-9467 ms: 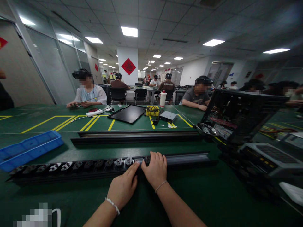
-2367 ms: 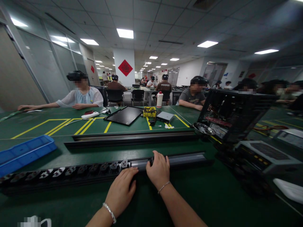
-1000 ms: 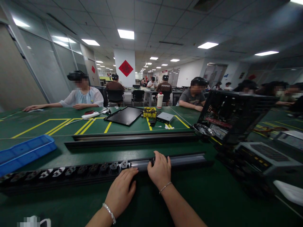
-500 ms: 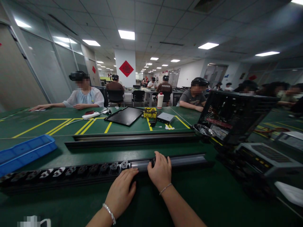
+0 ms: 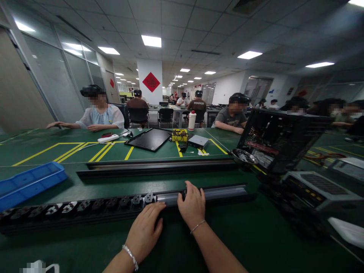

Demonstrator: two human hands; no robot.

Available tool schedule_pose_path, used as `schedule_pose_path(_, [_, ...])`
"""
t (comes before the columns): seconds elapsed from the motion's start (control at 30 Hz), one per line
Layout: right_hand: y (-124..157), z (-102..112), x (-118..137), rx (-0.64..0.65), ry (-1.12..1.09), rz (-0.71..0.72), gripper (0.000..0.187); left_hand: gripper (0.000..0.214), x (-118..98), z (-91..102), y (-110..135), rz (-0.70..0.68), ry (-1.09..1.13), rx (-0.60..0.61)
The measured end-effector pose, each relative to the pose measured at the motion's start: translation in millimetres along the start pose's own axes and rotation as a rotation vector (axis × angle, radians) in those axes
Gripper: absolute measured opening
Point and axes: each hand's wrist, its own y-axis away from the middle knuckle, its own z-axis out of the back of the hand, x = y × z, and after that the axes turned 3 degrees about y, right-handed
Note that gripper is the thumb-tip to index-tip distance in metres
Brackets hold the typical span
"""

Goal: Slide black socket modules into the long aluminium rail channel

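Green table [image 5: 199, 242] — rail [image 5: 224, 192] crosswise, left-to-right

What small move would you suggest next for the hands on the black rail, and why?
Probably slide the piece under the right hand leftward along the rail to the row of socket modules: a bare gap separates them, and the left hand braces the near edge.

The right hand [image 5: 193, 206] covers a stretch of the long black rail [image 5: 85, 208], hiding whatever lies under its fingers. The rail's left end and the blue tray [image 5: 28, 184] behind it run off the picture's edge. In front of that end lies a pixelated patch [image 5: 31, 267], unreadable.
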Motion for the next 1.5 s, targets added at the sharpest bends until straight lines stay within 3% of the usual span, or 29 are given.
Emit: schedule_pose_path(1.5, [-3.0,2.4,-5.1,-0.002,-0.023,-0.029,0.047,0.037,-0.7,0.8,-0.8,0.02,0.021,0.01])
